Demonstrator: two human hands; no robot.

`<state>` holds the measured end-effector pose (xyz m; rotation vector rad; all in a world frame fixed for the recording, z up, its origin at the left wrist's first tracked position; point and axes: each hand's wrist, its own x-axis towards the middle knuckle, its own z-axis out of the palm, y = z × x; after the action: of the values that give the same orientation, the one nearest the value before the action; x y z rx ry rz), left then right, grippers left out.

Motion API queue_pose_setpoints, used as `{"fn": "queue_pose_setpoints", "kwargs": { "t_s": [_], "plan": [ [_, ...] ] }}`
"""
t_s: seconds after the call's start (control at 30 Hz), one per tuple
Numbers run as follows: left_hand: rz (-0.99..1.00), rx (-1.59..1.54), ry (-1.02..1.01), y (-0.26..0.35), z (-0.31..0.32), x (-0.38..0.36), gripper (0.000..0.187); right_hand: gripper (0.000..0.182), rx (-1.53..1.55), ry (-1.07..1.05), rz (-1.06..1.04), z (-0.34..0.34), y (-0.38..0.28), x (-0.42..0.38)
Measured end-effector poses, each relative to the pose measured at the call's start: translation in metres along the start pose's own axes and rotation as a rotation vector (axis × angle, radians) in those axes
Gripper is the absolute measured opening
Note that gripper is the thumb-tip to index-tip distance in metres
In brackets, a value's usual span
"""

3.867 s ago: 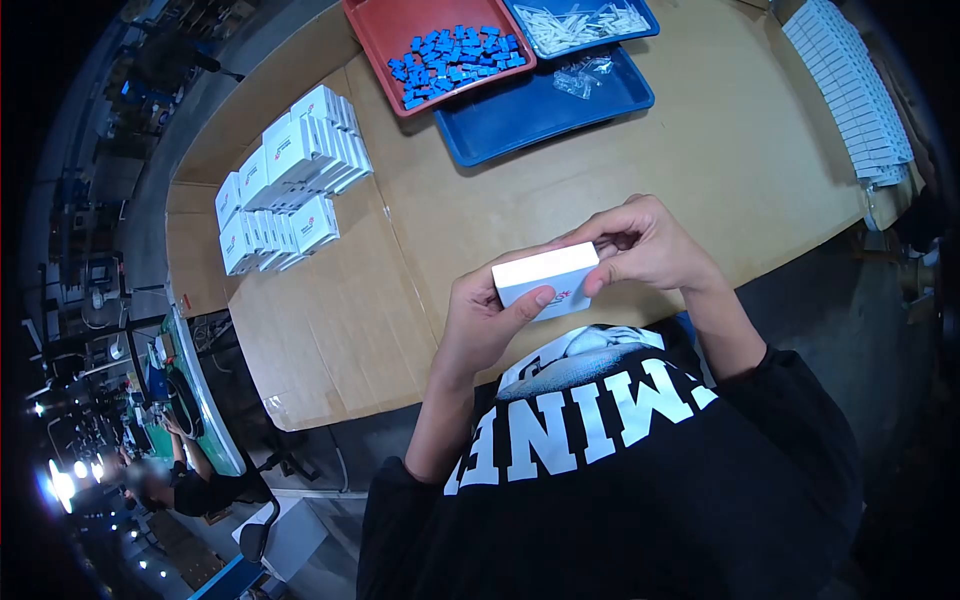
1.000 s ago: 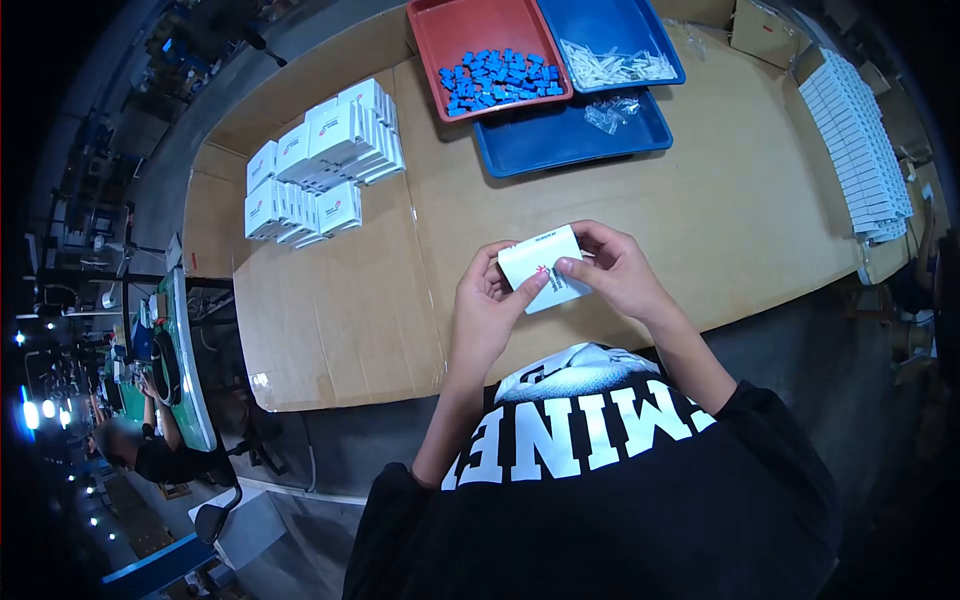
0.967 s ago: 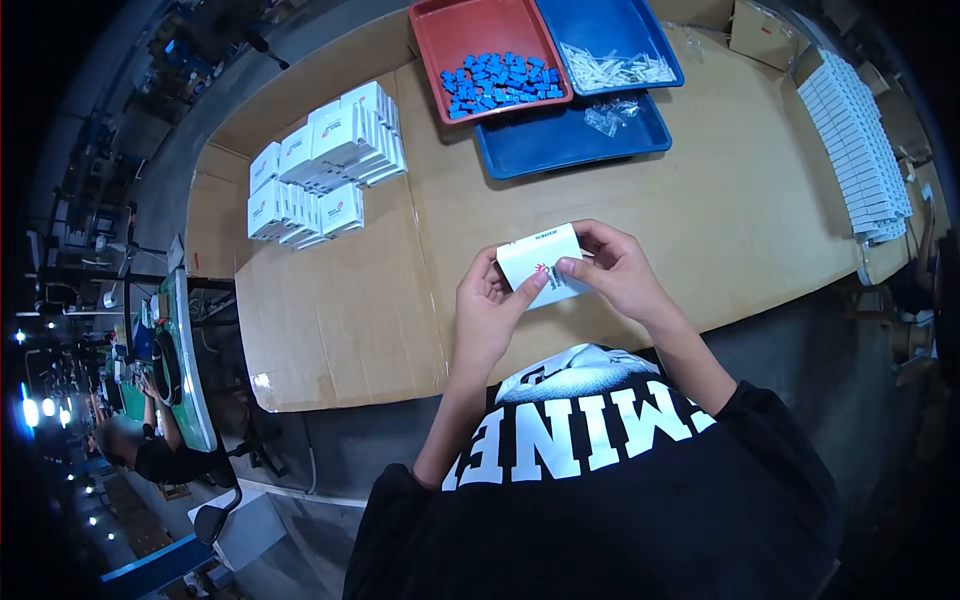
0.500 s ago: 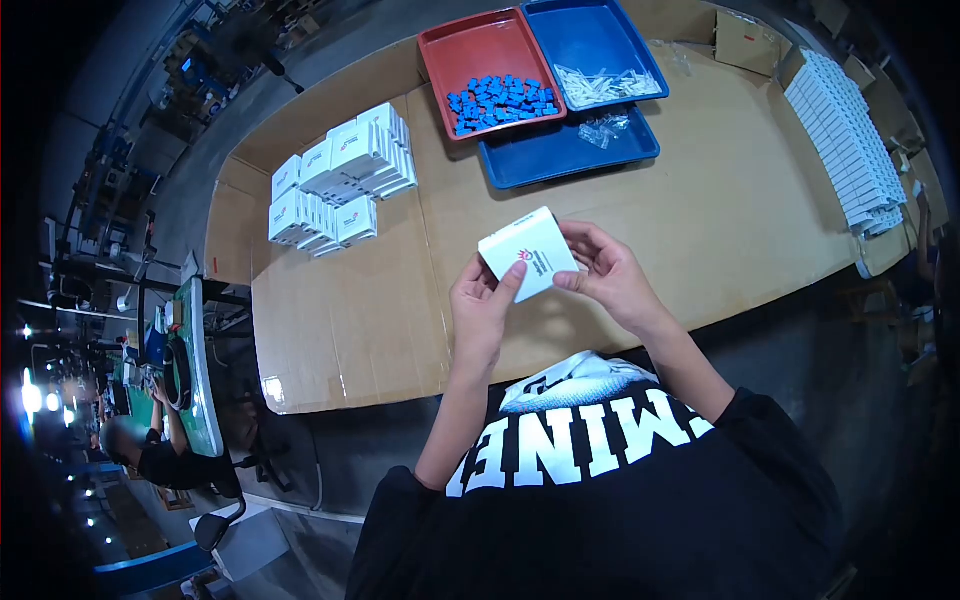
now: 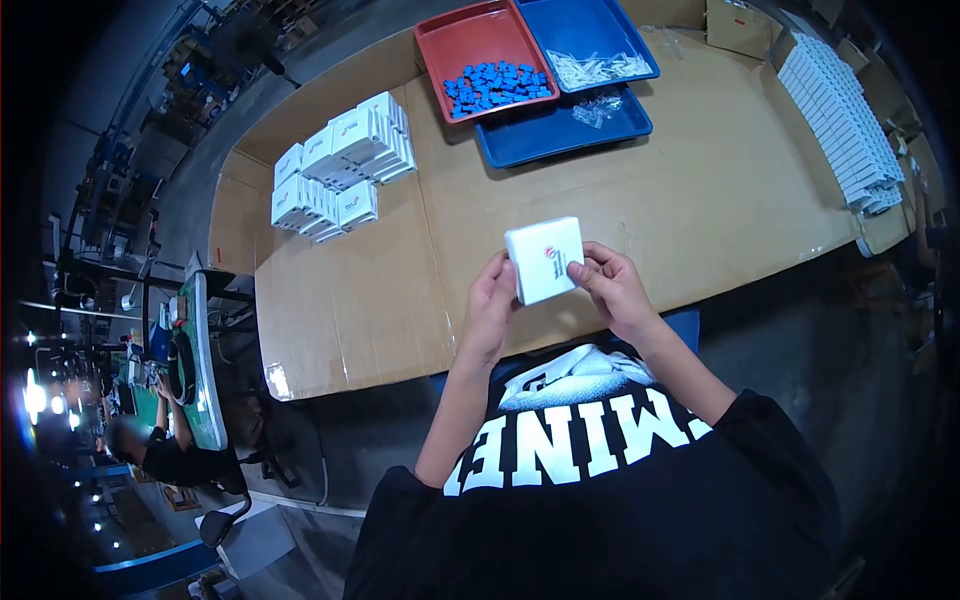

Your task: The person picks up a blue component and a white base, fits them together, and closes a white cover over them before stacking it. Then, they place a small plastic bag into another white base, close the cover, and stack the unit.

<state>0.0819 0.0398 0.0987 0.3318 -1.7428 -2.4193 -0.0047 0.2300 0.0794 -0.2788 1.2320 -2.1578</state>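
Note:
A small white box [image 5: 541, 258] with a red logo and fine print is held up in front of me, above the near part of the cardboard-covered table [image 5: 480, 230]. My left hand [image 5: 492, 297] grips its left edge, thumb along the side. On the right edge, my right hand [image 5: 612, 290] pinches it with the thumb on the printed face and the fingers behind. The box is slightly tilted, its printed face toward me. Its back is hidden.
Similar white boxes [image 5: 345, 150] are stacked at the left. Behind are a red tray [image 5: 470, 45] with blue parts, a blue tray [image 5: 590, 25] with white pieces, and a lower blue tray [image 5: 560, 148] with clear bags. White stacks [image 5: 838, 120] line the right. A person [image 5: 180, 450] works far left.
The box has turned more upright and its logo has rotated. My left thumb has slid from the printed face to the left edge; both hands still hold it.

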Motion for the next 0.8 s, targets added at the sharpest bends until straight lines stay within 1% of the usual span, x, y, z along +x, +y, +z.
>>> {"fn": "queue_pose_setpoints", "kwargs": {
  "t_s": [0.07, 0.1, 0.13, 0.17, 0.2, 0.23, 0.27, 0.3, 0.33, 0.37, 0.4, 0.43, 0.47, 0.5, 0.53, 0.57, 0.63, 0.67, 0.7, 0.73, 0.77, 0.8],
  "plan": [
    [-0.295, -0.307, -0.057, 0.003, 0.006, -0.008, 0.072, 0.033, 0.034, 0.02, -0.02, 0.002, 0.002, -0.007],
    [-0.292, -0.32, -0.069, -0.001, 0.007, -0.009, 0.072, 0.035, 0.068, 0.042, -0.04, 0.001, 0.001, -0.01],
    [-0.45, -0.328, -0.205, -0.008, 0.005, -0.011, 0.079, 0.039, 0.088, 0.012, -0.06, -0.003, 0.004, -0.013],
    [-0.608, -0.331, -0.337, -0.016, 0.003, -0.016, 0.086, 0.039, 0.08, 0.021, -0.056, -0.01, 0.008, -0.018],
    [-0.628, -0.552, -0.467, -0.017, 0.007, -0.021, 0.074, 0.04, 0.132, -0.022, -0.029, -0.015, 0.013, -0.021],
    [-0.63, -0.554, -0.466, -0.019, 0.013, -0.027, 0.074, 0.041, 0.189, -0.066, -0.003, -0.017, 0.017, -0.024],
    [-0.615, -0.607, -0.384, -0.022, 0.023, -0.036, 0.068, 0.043, 0.196, -0.118, 0.067, -0.022, 0.018, -0.031],
    [-0.599, -0.659, -0.301, -0.022, 0.03, -0.041, 0.062, 0.043, 0.199, -0.115, 0.069, -0.02, 0.017, -0.035],
    [-0.588, -0.742, -0.272, -0.023, 0.03, -0.046, 0.049, 0.045, 0.101, -0.139, 0.015, -0.017, 0.014, -0.039],
    [-0.594, -0.741, -0.274, -0.026, 0.03, -0.05, 0.049, 0.048, 0.003, -0.162, -0.039, -0.013, 0.012, -0.045],
    [-0.573, -0.696, -0.166, -0.027, 0.03, -0.053, 0.046, 0.047, -0.033, -0.108, -0.084, -0.008, 0.01, -0.048],
    [-0.547, -0.649, -0.062, -0.028, 0.031, -0.055, 0.044, 0.047, -0.035, -0.106, -0.091, -0.011, 0.005, -0.051],
    [-0.499, -0.655, -0.051, -0.026, 0.032, -0.056, 0.042, 0.047, 0.038, -0.011, -0.038, -0.016, 0.0, -0.052],
    [-0.504, -0.648, -0.063, -0.027, 0.031, -0.062, 0.042, 0.047, 0.112, 0.085, 0.009, -0.019, -0.007, -0.054],
    [-0.343, -0.422, 0.024, -0.029, 0.027, -0.071, 0.041, 0.046, 0.027, 0.103, -0.015, -0.02, -0.017, -0.058],
    [-0.173, -0.193, 0.033, -0.03, 0.036, -0.061, 0.041, 0.054, -0.268, 0.071, -0.198, -0.043, 0.0, -0.059],
    [-0.147, -0.041, 0.073, -0.04, 0.041, -0.06, 0.043, 0.071, -0.8, 0.059, -0.241, -0.027, -0.016, -0.08],
    [-0.083, -0.001, 0.04, -0.056, 0.039, -0.056, 0.042, 0.078, -0.841, 0.004, -0.26, -0.02, -0.02, -0.085],
    [-0.094, 0.017, 0.006, -0.058, 0.044, -0.056, 0.044, 0.085, -0.88, -0.058, -0.271, -0.016, -0.022, -0.087],
    [-0.125, 0.023, 0.007, -0.058, 0.049, -0.055, 0.045, 0.088, -0.947, -0.062, -0.291, -0.014, -0.02, -0.089],
    [-0.161, 0.033, 0.01, -0.057, 0.052, -0.056, 0.045, 0.088, -0.945, -0.032, -0.29, -0.017, -0.017, -0.088],
    [-0.175, 0.037, -0.017, -0.056, 0.053, -0.057, 0.045, 0.091, -0.945, -0.058, -0.266, -0.024, -0.014, -0.085]
  ]
}}
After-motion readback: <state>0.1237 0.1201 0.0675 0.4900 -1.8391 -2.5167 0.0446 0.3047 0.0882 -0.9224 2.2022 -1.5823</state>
